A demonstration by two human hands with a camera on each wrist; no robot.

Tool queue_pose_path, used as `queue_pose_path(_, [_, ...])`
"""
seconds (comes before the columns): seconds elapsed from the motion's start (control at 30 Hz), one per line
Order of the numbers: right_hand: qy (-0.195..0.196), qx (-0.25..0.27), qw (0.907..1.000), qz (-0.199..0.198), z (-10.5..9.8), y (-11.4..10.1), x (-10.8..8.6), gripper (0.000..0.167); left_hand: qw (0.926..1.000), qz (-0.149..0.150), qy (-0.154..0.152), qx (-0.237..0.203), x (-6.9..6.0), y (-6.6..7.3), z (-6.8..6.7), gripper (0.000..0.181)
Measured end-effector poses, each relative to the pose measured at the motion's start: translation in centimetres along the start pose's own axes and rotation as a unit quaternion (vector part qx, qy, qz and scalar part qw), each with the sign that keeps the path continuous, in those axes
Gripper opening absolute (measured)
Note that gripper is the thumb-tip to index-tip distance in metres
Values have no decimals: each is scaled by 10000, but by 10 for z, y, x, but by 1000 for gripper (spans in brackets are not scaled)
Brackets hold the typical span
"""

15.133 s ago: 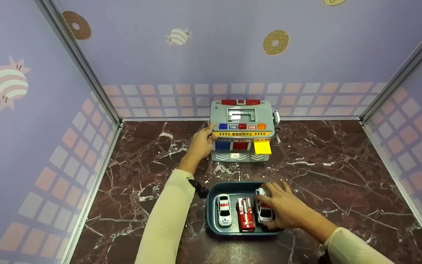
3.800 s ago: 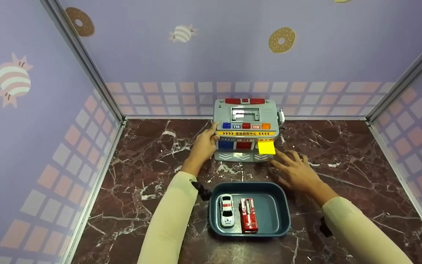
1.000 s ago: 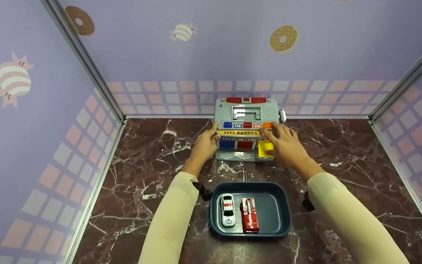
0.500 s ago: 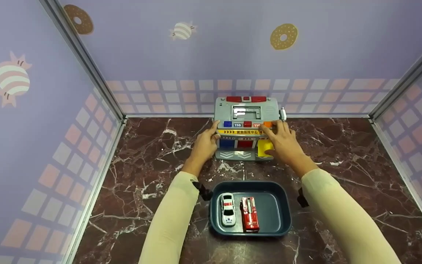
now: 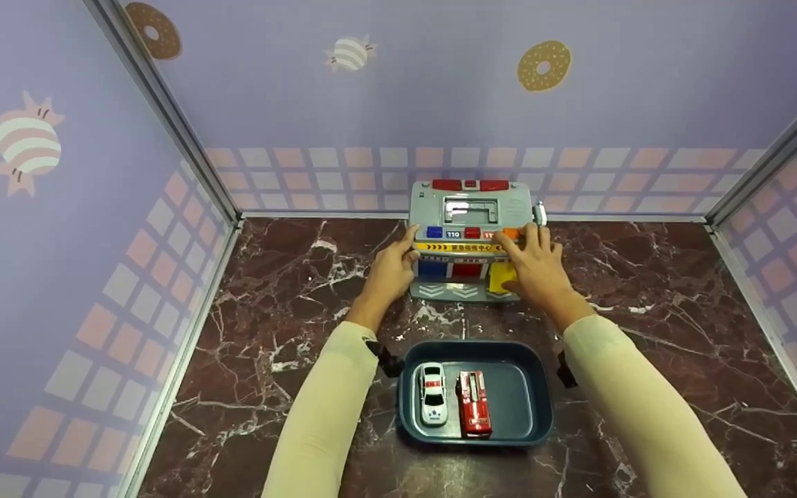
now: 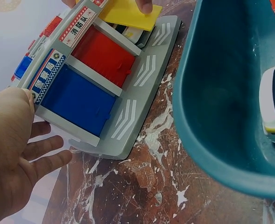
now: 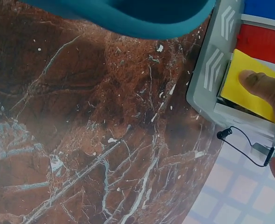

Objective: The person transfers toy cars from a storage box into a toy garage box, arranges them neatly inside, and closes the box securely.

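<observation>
A grey toy garage (image 5: pixel 471 207) with blue, red and yellow doors stands against the back wall. My left hand (image 5: pixel 393 272) holds its left front corner, the index finger on the roof edge and the thumb at the front. On its right side, my right hand (image 5: pixel 540 273) has fingers on the roof edge, and its thumb presses the yellow door (image 7: pixel 249 84). That door slants outward, partly lowered. Below it, part of a white toy car (image 6: pixel 131 34) shows inside the bay. The blue door (image 6: pixel 76 100) and red door (image 6: pixel 102 56) are down.
Before the garage sits a dark teal tray (image 5: pixel 544 394). In it lie a white toy police car (image 5: pixel 433 394) and a red toy fire truck (image 5: pixel 474 404). A white handset (image 5: pixel 541 213) with a black cord (image 7: pixel 247 140) hangs at the garage's right side.
A white toy car has left the tray's right side since the oldest frame. My right hand went up from the tray to the garage, and the yellow door has swung downward. My left hand stayed.
</observation>
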State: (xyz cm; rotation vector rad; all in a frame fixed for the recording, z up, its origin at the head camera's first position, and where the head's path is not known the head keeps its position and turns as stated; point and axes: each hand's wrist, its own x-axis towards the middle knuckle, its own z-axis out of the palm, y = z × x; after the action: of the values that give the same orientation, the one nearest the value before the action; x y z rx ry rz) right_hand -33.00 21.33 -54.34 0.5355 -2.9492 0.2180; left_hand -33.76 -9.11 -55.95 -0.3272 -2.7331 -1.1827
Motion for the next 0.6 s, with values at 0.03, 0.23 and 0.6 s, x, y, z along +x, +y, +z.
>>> queue_pose_path(0.03, [12,-64,10000,3,1,1,0,100,10000,20,10,-9,0,0,0,55])
queue_pose_path(0.23, [132,-367,9992,-28,7,2,2,98,10000,88,4,30,0,0,1,55])
queue_pose_path(0.6, [475,-510,9975,136,16,0,6,90,9998,170,26,118,0,-1,2,55])
